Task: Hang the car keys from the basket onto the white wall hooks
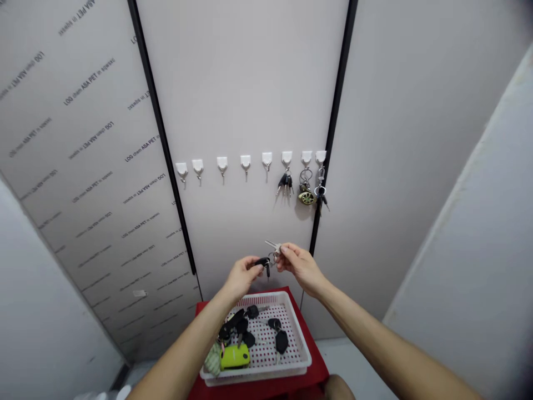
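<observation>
Both hands meet in front of the wall, above the basket, sharing one key set (pixel 270 255). My left hand (pixel 242 275) pinches its black key head. My right hand (pixel 297 264) pinches the ring end, and a silver key sticks up to the left from its fingers. Higher up the wall runs a row of white hooks (pixel 245 162). The three hooks at the right carry key bunches: black keys (pixel 285 184), a brass fob (pixel 307 195) and a ring with dark keys (pixel 321 194). The other hooks are bare.
A white perforated basket (pixel 300 355) sits on a red surface (pixel 310 375) below my hands. It holds several black keys and fobs and a lime-green fob (pixel 235 356). Black vertical strips divide the wall panels. A white wall closes in on the right.
</observation>
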The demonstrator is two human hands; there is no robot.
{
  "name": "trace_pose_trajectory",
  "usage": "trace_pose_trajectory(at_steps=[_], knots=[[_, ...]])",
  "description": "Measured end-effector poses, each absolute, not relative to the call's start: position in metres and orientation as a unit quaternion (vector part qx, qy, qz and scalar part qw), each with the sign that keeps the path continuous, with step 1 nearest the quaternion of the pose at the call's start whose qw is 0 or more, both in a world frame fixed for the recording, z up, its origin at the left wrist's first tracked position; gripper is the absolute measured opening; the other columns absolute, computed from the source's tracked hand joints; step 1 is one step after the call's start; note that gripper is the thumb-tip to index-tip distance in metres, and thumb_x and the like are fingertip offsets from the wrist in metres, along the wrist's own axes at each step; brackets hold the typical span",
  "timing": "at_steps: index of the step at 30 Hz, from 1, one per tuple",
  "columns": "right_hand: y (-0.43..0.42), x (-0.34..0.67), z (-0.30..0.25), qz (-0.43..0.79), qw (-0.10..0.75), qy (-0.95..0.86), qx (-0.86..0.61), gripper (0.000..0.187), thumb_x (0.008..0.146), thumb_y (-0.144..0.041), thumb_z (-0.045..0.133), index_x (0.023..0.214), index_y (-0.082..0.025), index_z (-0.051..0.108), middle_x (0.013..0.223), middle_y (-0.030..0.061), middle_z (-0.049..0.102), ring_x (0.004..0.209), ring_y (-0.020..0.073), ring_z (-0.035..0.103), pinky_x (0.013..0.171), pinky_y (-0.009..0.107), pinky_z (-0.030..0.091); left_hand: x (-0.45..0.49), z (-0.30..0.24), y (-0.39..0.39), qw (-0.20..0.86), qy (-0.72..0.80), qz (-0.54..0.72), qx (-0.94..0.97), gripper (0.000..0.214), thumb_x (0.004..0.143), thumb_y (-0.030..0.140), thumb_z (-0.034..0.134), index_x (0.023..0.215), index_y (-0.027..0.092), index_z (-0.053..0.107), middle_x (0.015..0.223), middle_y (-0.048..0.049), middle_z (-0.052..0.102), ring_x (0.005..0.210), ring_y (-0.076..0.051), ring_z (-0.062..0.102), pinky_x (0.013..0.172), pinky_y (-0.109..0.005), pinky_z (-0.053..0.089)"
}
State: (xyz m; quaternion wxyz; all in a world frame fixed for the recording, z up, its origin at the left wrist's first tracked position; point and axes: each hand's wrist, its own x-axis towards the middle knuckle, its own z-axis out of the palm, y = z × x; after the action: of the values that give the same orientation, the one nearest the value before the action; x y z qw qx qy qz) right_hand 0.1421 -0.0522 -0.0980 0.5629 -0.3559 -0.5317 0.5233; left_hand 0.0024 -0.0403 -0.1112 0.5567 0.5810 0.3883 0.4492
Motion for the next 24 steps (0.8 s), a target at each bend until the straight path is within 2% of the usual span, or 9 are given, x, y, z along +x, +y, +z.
trace_pose_trajectory(at_steps=[3, 5, 9, 15, 17, 20, 24], knots=[[-0.052, 0.139, -0.094, 0.51, 0.533, -0.564, -0.372, 0.021, 0.064, -0.034, 0.046, 0.061, -0.013, 0.047, 0.052, -0.0017, 0.05, 0.044, 0.0051, 0.045, 0.047, 0.02, 0.035, 0.005, -0.104, -0.039, 0.556, 0.334, 0.46, 0.607, 0.022, 0.055, 0.014, 0.053, 0.077, 0.012, 0.051, 0.071, -0.0011, 0.055, 0.068, -0.009, 0.048, 0.067, -0.022, 0.035], [-0.053, 0.137, -0.091, 0.516, 0.527, -0.567, -0.369, 0.021, 0.064, -0.034, 0.046, 0.061, -0.013, 0.046, 0.05, -0.0021, 0.05, 0.043, 0.0052, 0.045, 0.046, 0.02, 0.034, 0.007, -0.099, -0.041, 0.568, 0.297, 0.444, 0.626, 0.021, 0.055, 0.015, 0.052, 0.076, 0.012, 0.052, 0.072, -0.0014, 0.056, 0.07, -0.01, 0.048, 0.071, -0.023, 0.034], [-0.054, 0.137, -0.088, 0.533, 0.536, -0.562, -0.336, 0.02, 0.065, -0.033, 0.045, 0.06, -0.014, 0.046, 0.05, -0.0026, 0.049, 0.043, 0.0048, 0.043, 0.047, 0.02, 0.034, 0.008, -0.093, -0.043, 0.559, 0.329, 0.43, 0.628, 0.009, 0.055, 0.017, 0.052, 0.062, 0.011, 0.051, 0.059, 0.001, 0.054, 0.057, -0.007, 0.046, 0.062, -0.021, 0.035], [-0.057, 0.138, -0.087, 0.563, 0.506, -0.585, -0.292, 0.023, 0.068, -0.033, 0.041, 0.059, -0.013, 0.048, 0.057, 0.0002, 0.051, 0.05, 0.0067, 0.046, 0.052, 0.023, 0.037, 0.005, -0.09, -0.039, 0.524, 0.369, 0.459, 0.616, 0.01, 0.058, 0.022, 0.046, 0.055, 0.012, 0.045, 0.049, 0.0034, 0.047, 0.047, -0.005, 0.04, 0.05, -0.018, 0.031], [-0.058, 0.137, -0.085, 0.538, 0.506, -0.598, -0.311, 0.025, 0.067, -0.034, 0.042, 0.055, -0.012, 0.047, 0.058, 0.0004, 0.051, 0.049, 0.0064, 0.046, 0.052, 0.023, 0.037, 0.004, -0.088, -0.038, 0.501, 0.393, 0.462, 0.618, 0.009, 0.058, 0.021, 0.045, 0.054, 0.013, 0.043, 0.045, 0.005, 0.043, 0.043, -0.004, 0.036, 0.045, -0.017, 0.029], [-0.057, 0.134, -0.083, 0.479, 0.504, -0.619, -0.366, 0.016, 0.06, -0.028, 0.052, 0.061, -0.014, 0.046, 0.053, -0.0029, 0.05, 0.047, 0.0057, 0.045, 0.049, 0.021, 0.035, 0.004, -0.085, -0.036, 0.458, 0.42, 0.447, 0.643, 0.007, 0.056, 0.019, 0.044, 0.052, 0.014, 0.042, 0.043, 0.0063, 0.038, 0.04, -0.004, 0.032, 0.041, -0.016, 0.025], [-0.054, 0.128, -0.08, 0.434, 0.482, -0.644, -0.406, 0.015, 0.054, -0.024, 0.056, 0.061, -0.013, 0.047, 0.049, -0.0049, 0.047, 0.046, 0.0048, 0.042, 0.048, 0.02, 0.033, 0.005, -0.079, -0.03, 0.376, 0.457, 0.424, 0.686, 0.004, 0.054, 0.017, 0.042, 0.051, 0.014, 0.044, 0.043, 0.0057, 0.039, 0.041, -0.005, 0.034, 0.041, -0.017, 0.025]])
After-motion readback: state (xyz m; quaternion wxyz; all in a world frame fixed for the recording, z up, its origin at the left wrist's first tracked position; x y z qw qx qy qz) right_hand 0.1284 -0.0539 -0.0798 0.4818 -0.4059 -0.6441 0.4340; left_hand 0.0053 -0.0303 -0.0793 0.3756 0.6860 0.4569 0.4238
